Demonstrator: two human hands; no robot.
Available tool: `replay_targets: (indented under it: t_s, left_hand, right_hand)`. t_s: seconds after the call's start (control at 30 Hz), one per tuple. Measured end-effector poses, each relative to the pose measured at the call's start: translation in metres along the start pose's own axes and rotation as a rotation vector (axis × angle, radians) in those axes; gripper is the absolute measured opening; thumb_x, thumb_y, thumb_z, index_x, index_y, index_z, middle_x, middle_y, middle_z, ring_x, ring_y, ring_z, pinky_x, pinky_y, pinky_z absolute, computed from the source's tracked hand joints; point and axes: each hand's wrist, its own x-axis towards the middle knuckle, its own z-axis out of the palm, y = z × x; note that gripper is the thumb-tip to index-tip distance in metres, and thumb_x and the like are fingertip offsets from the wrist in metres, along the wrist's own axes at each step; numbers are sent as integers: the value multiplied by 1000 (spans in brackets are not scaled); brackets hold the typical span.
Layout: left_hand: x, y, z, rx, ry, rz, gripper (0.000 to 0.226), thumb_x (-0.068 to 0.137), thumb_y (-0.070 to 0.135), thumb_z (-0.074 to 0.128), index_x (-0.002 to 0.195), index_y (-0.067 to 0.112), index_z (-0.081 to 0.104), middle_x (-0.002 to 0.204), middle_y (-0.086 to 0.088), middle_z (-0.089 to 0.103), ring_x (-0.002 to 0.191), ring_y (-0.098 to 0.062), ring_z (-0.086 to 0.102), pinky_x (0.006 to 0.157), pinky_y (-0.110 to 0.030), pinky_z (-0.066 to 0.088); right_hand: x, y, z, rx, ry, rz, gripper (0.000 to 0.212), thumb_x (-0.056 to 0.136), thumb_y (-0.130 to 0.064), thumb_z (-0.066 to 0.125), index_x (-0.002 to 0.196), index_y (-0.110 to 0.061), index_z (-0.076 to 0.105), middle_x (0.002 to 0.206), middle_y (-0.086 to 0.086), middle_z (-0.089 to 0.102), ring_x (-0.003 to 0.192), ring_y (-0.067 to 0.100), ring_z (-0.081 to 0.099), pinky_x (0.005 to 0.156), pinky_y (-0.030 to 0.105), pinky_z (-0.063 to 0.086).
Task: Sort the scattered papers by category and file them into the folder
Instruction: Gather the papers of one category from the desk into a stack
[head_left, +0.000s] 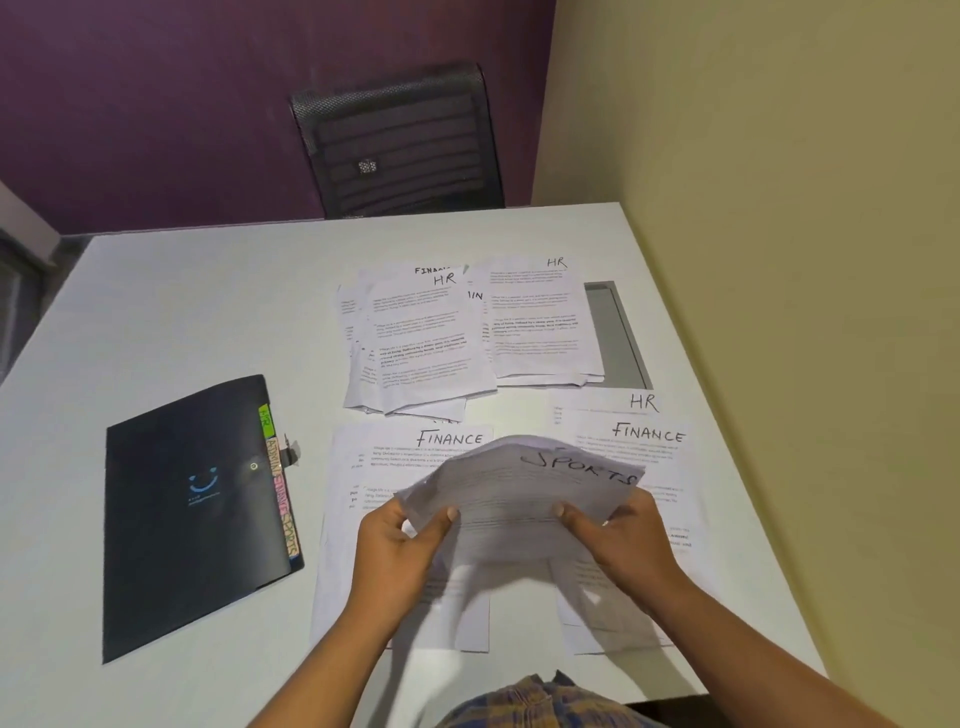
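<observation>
left grip (400, 545): I am pinching the left edge of the SPORTS papers (519, 493), thumb lying on top and the other fingers tucked beneath the sheets.
right grip (623, 540): I am pinching the right edge of the same bundle, thumb on top, fingers hidden underneath.
SPORTS papers: I am holding them lifted above the tabletop (182, 312). They are bowing upward in the middle, and the handwritten heading is facing me and slanting down to the right.
folder (187, 509): it is lying closed and flat on my left, well apart from the bundle and turned a little askew. It is black, with a blue smile mark showing on its cover.
folder tabs (280, 483): they are sticking out along its right edge. The green one at the far end is reading HR and the nearest one SPORTS.
left FINANCE sheet (395, 457): it is lying flat under my left grip, its heading showing just beyond the bundle.
right FINANCE sheet (649, 434): it is lying flat under my right grip and overlapping an HR sheet (644, 401), whose heading is peeking out beyond it.
far left pile (421, 338): a loose heap is sitting there, topped by an HR page, with a FINANCE heading showing behind it.
far right pile (535, 317): it is also topped by an HR page. It is sitting just beside the left pile and covering part of a grey panel (618, 332) set in the tabletop.
chair (400, 140): a black mesh back is standing beyond the far edge, against a purple wall.
</observation>
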Motion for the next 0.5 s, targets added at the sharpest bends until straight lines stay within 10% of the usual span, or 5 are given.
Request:
replay_targets:
  t_s: [0.07, 0.17, 0.23, 0.33, 0.5]
  left_hand:
    - [1, -7, 1, 38, -13, 24, 21, 84, -3, 72, 65, -4, 64, 46, 8, 63, 40, -1, 55, 47, -7, 40]
    - [4, -14, 3, 55, -40, 65, 21, 84, -10, 69, 97, 5, 77, 94, -5, 77, 87, -8, 71, 80, -18, 56]
    - [3, -13, 5, 83, -29, 83, 24, 86, -12, 65, 93, 8, 77, 80, 6, 76, 81, -2, 70, 74, -10, 52]
    - [3, -4, 7, 31, 13, 37, 38, 89, 2, 67, 53, 12, 61, 35, 10, 48, 35, 0, 45, 47, -15, 38]
    - [14, 2, 3, -140, 15, -5, 11, 90, 9, 68, 87, 16, 74, 81, 9, 78, 75, -4, 73, 62, -17, 55]
  right_hand:
    - [-1, 2, 1, -13, 20, -8, 40, 83, -7, 78, 64, -36, 58, 40, -21, 55, 38, -3, 52, 46, 10, 40]
    - [-2, 6, 0, -60, -3, -36, 33, 84, -9, 77, 68, -35, 66, 63, -12, 73, 65, 8, 72, 61, 15, 54]
    - [-3, 4, -1, -93, -19, -69, 38, 84, -7, 77, 83, -45, 70, 82, -23, 76, 84, -1, 72, 73, 14, 56]
    - [-3, 4, -5, -146, -37, -102, 32, 87, -10, 74, 96, -40, 70, 78, -21, 74, 63, -11, 64, 57, 7, 46]
    - [1, 24, -16, -179, 5, 14, 10, 90, -15, 70, 88, -24, 74, 82, -5, 76, 78, 6, 70, 66, 31, 55]
